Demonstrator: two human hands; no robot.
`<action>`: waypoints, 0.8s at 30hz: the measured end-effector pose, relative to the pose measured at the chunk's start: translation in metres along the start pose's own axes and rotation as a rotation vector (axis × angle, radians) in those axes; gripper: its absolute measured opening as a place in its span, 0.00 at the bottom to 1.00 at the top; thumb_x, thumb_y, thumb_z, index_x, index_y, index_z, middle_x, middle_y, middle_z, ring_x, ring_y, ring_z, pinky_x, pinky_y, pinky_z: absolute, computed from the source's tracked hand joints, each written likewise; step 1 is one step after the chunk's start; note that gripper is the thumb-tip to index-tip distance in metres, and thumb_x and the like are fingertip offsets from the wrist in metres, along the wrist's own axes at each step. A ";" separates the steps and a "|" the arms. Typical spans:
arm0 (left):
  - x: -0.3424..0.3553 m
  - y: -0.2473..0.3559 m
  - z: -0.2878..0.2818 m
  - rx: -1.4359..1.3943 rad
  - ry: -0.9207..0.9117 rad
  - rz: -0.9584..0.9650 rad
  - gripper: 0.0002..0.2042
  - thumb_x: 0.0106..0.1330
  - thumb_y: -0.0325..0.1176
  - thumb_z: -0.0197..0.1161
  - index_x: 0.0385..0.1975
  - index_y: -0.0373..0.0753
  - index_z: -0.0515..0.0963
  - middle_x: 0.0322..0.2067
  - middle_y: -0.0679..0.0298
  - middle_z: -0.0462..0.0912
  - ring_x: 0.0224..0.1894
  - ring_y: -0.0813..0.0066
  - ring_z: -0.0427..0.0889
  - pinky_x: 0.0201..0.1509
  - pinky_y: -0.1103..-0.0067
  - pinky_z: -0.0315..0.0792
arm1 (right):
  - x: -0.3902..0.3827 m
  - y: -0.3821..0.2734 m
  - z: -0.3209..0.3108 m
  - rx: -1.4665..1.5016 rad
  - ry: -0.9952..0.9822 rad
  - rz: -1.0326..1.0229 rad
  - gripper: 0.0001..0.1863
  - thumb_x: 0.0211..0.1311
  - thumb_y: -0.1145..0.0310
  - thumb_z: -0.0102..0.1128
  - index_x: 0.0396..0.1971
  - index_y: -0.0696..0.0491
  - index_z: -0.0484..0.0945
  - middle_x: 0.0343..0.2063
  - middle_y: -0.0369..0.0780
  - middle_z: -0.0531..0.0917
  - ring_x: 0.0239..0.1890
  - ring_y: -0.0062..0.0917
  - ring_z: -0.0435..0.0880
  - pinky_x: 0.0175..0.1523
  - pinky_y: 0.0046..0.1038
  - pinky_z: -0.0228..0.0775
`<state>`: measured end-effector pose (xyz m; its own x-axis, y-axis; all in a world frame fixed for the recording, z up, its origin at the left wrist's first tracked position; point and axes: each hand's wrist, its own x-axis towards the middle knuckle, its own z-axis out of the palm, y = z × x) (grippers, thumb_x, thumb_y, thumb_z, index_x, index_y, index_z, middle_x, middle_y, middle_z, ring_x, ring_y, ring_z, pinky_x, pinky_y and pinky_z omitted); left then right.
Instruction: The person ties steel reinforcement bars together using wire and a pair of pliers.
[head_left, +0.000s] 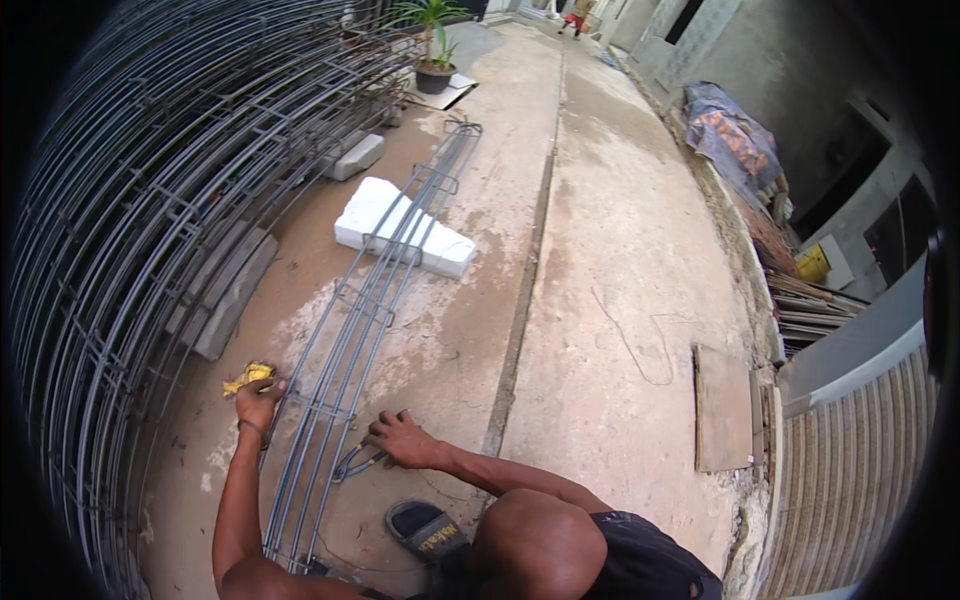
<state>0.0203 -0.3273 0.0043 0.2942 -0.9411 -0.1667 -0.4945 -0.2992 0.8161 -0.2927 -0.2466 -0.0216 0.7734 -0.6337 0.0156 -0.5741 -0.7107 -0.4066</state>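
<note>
A long cage of steel bars [375,285] lies on the concrete ground, running away from me. My left hand [260,398] rests on the cage's left side bar, next to a crumpled yellow scrap [248,376]. My right hand [400,440] is closed around a metal pincer tool [352,464] at the cage's right side. A black sandal [428,530] sits by my knee.
A tall stack of finished bar cages [150,230] fills the left. White foam blocks [400,228] lie under the cage. A potted plant [434,62], a wooden board [722,408], covered rubble [735,135] and a corrugated shutter [860,440] stand around.
</note>
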 end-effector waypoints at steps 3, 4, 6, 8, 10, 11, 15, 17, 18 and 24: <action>0.020 -0.019 0.014 -0.359 -0.009 -0.005 0.20 0.62 0.46 0.67 0.35 0.30 0.83 0.22 0.60 0.82 0.21 0.79 0.78 0.27 0.80 0.72 | -0.003 0.025 0.016 -0.141 0.031 -0.064 0.22 0.48 0.63 0.63 0.46 0.50 0.76 0.40 0.38 0.74 0.50 0.33 0.68 0.49 0.39 0.62; 0.010 0.008 0.023 -0.301 -0.024 -0.234 0.23 0.66 0.51 0.61 0.43 0.32 0.80 0.23 0.63 0.80 0.14 0.84 0.68 0.18 0.82 0.61 | -0.021 0.036 0.019 -0.118 0.046 -0.085 0.17 0.49 0.63 0.60 0.41 0.51 0.77 0.36 0.38 0.75 0.48 0.32 0.70 0.48 0.38 0.62; -0.005 0.052 -0.008 -0.767 -0.083 -0.316 0.26 0.71 0.53 0.53 0.51 0.32 0.74 0.25 0.67 0.76 0.15 0.86 0.60 0.20 0.83 0.55 | -0.031 0.048 -0.001 -0.185 0.017 -0.085 0.16 0.47 0.63 0.62 0.38 0.50 0.78 0.36 0.38 0.75 0.47 0.32 0.70 0.48 0.38 0.62; -0.014 0.085 -0.037 -0.971 -0.017 -0.179 0.26 0.72 0.53 0.50 0.52 0.33 0.73 0.26 0.68 0.73 0.17 0.85 0.59 0.23 0.83 0.57 | -0.027 0.046 -0.043 -0.216 -0.023 -0.077 0.18 0.39 0.60 0.68 0.33 0.50 0.78 0.34 0.38 0.75 0.46 0.33 0.71 0.47 0.37 0.63; -0.030 0.124 -0.048 -1.194 0.026 -0.061 0.25 0.73 0.53 0.48 0.53 0.34 0.71 0.27 0.70 0.71 0.20 0.85 0.59 0.27 0.84 0.59 | -0.041 0.063 -0.062 -0.293 -0.083 0.241 0.26 0.37 0.58 0.73 0.40 0.52 0.79 0.39 0.41 0.77 0.48 0.35 0.71 0.49 0.38 0.64; -0.040 0.148 -0.059 -1.202 0.069 -0.018 0.25 0.74 0.52 0.47 0.51 0.34 0.72 0.26 0.70 0.68 0.22 0.84 0.59 0.30 0.84 0.59 | -0.037 0.061 -0.090 -0.310 -0.163 0.375 0.28 0.40 0.57 0.73 0.43 0.54 0.79 0.41 0.43 0.78 0.50 0.36 0.70 0.50 0.39 0.65; -0.052 0.224 -0.062 -1.207 -0.074 0.064 0.22 0.74 0.50 0.48 0.49 0.34 0.72 0.27 0.70 0.67 0.25 0.83 0.60 0.35 0.83 0.60 | 0.013 -0.005 -0.172 0.800 0.255 0.080 0.24 0.64 0.54 0.61 0.48 0.60 0.75 0.44 0.48 0.78 0.49 0.34 0.76 0.53 0.38 0.68; -0.059 0.272 -0.048 -1.277 -0.198 0.088 0.20 0.75 0.48 0.48 0.46 0.34 0.73 0.27 0.69 0.67 0.25 0.83 0.60 0.34 0.82 0.60 | 0.031 -0.056 -0.206 1.297 0.216 -0.007 0.22 0.70 0.55 0.55 0.50 0.59 0.73 0.41 0.45 0.79 0.43 0.25 0.79 0.49 0.30 0.71; -0.060 0.295 -0.047 -1.281 -0.208 0.088 0.20 0.75 0.48 0.48 0.46 0.34 0.73 0.27 0.69 0.67 0.25 0.83 0.60 0.34 0.82 0.60 | 0.037 -0.076 -0.226 1.292 0.222 -0.001 0.22 0.70 0.55 0.55 0.50 0.59 0.73 0.41 0.45 0.79 0.43 0.25 0.79 0.49 0.30 0.71; -0.037 0.306 -0.061 -1.313 -0.721 0.345 0.18 0.75 0.48 0.47 0.31 0.40 0.72 0.18 0.72 0.65 0.18 0.85 0.59 0.27 0.84 0.61 | 0.011 -0.098 -0.254 0.854 0.892 -0.015 0.16 0.71 0.62 0.53 0.50 0.58 0.75 0.24 0.37 0.81 0.25 0.18 0.78 0.30 0.25 0.69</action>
<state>-0.0926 -0.3743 0.2943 -0.3169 -0.9229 0.2185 0.7074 -0.0766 0.7027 -0.2963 -0.2613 0.2510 0.1323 -0.8520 0.5065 0.0516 -0.5044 -0.8619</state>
